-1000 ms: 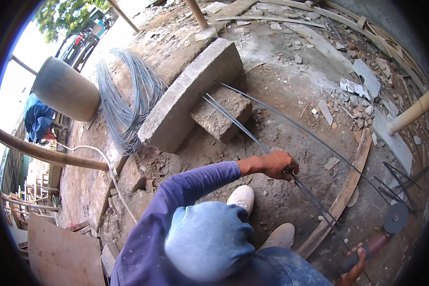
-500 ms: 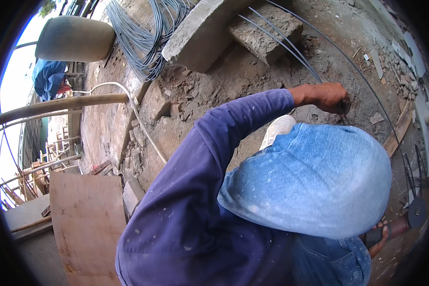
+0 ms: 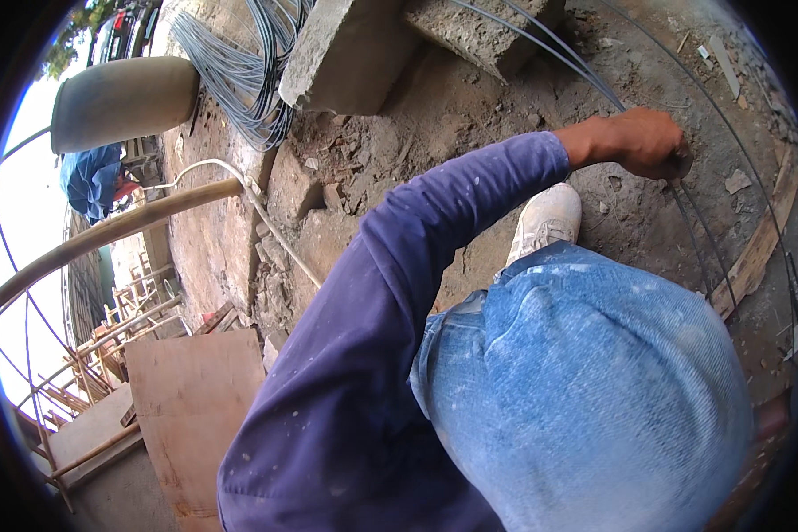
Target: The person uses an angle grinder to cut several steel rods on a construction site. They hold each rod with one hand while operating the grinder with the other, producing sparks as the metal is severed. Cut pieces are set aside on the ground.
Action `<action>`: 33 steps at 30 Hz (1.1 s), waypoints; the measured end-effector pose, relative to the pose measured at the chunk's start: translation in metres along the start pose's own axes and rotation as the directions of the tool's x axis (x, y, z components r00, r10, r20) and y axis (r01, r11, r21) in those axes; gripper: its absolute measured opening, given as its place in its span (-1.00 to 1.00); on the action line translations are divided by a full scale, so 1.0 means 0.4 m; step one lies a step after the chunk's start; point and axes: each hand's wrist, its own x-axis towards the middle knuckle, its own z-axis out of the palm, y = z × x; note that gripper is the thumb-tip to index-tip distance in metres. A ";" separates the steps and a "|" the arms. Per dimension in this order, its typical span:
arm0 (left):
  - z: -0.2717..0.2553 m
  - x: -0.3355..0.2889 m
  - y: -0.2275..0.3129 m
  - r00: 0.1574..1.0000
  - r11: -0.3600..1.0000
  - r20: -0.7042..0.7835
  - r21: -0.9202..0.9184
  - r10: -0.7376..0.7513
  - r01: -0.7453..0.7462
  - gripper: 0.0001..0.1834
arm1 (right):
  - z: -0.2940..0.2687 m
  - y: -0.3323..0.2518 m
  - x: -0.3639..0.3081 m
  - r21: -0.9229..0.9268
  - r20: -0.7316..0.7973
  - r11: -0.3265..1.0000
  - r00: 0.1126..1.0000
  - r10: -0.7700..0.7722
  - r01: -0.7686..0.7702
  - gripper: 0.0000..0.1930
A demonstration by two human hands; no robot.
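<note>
My left hand, at the end of a paint-specked purple sleeve, is closed round thin steel rods. The rods reach it from the far side, over a concrete block, and come out below the fist toward my bent knee. Blue denim over the knee covers much of the lower right. Beyond it a pale, dusty shoe stands on the dirt. My right hand is not visible. Only a blurred, dark reddish piece of the angle grinder shows at the right rim.
Rough concrete blocks and a coil of grey steel rods lie at the back. A wooden plank and another long rod lie to the right. Left are a bamboo pole, a plywood sheet and a drum.
My left fist, still around the rods, sits farther right and farther away in the picture. My right hand, earlier on the angle grinder, has dropped from view. More of the shoe shows.
</note>
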 end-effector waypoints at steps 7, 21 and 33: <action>-0.001 -0.011 0.007 1.000 1.000 -0.004 0.008 -0.005 0.005 -0.80 | 0.015 0.039 0.009 -0.012 0.003 1.000 1.000 0.019 -0.019 -0.47; -0.025 -0.021 0.010 0.998 0.996 -0.009 -0.060 0.063 -0.063 -0.84 | -0.011 0.071 0.022 0.013 -0.046 0.999 0.998 -0.052 0.053 -0.48; 0.004 0.043 0.085 0.981 0.970 -0.053 0.168 0.185 -0.174 -0.90 | -0.027 0.108 0.048 -0.050 0.020 0.998 1.000 -0.024 0.025 -0.46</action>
